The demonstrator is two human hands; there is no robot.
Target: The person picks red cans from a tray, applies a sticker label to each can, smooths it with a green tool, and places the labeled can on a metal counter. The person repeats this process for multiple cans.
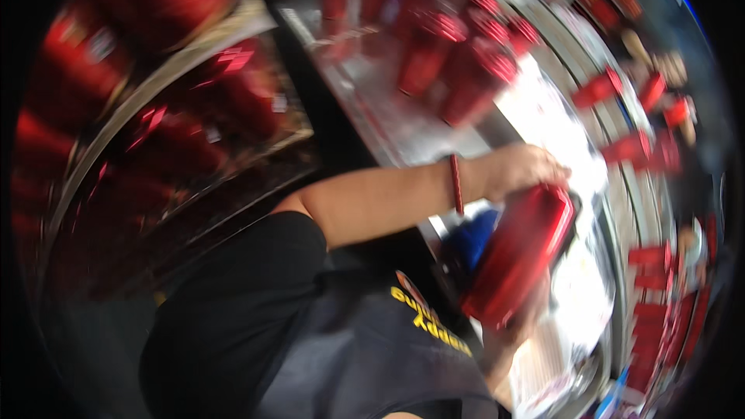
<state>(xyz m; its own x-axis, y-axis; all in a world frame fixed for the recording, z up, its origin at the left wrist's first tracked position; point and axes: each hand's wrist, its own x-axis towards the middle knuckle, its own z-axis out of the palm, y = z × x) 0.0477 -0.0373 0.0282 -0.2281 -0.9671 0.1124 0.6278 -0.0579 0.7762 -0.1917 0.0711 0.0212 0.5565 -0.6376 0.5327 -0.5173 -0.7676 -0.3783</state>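
Note:
A glossy red tumbler [518, 252] is held slantwise in front of my body. My left hand [528, 171], with a red bracelet at its wrist, is closed at the tumbler's upper end; blur hides exactly how its fingers lie. From below and beside, my right hand [529, 312] wraps the tumbler's lower part, which partly covers that hand. Next to the tumbler is a dark blue object [472, 237], too smeared to name.
Several red tumblers [431, 50] stand on a shiny metal table [372, 109]. Left are open cartons [209, 31] with red tumblers. To the right runs a slatted conveyor [621, 209], with more red tumblers [652, 264] and other people's hands [669, 68] beyond it.

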